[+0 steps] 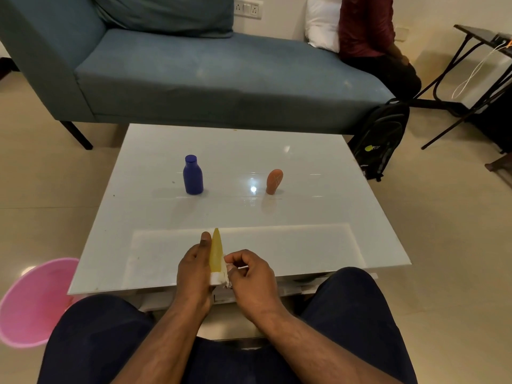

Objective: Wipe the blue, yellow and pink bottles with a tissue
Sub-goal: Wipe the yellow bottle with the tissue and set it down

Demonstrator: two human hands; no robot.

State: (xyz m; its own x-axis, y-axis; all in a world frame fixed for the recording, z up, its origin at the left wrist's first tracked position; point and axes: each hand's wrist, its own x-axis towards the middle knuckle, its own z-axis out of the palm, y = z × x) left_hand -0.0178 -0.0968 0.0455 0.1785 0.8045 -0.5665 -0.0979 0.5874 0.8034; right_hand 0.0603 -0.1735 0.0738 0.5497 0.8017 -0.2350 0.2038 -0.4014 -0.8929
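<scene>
Flanking yellow bottle (216,252), blue bottle (192,175), pink bottle (274,181), bucket (36,300) left.

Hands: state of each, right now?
Left hand: closed around the yellow bottle.
Right hand: closed on the tissue, at the bottle's base.

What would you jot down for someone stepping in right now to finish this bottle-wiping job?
Left hand grips the yellow bottle, tip pointing away.
Right hand presses the tissue against its lower end.
Blue bottle stands on the white table, far left; pink bottle stands far right. Neither is being touched.
Done: cannot tell whether either was wiped already.
Left: finish the yellow, then check the other two.
</scene>
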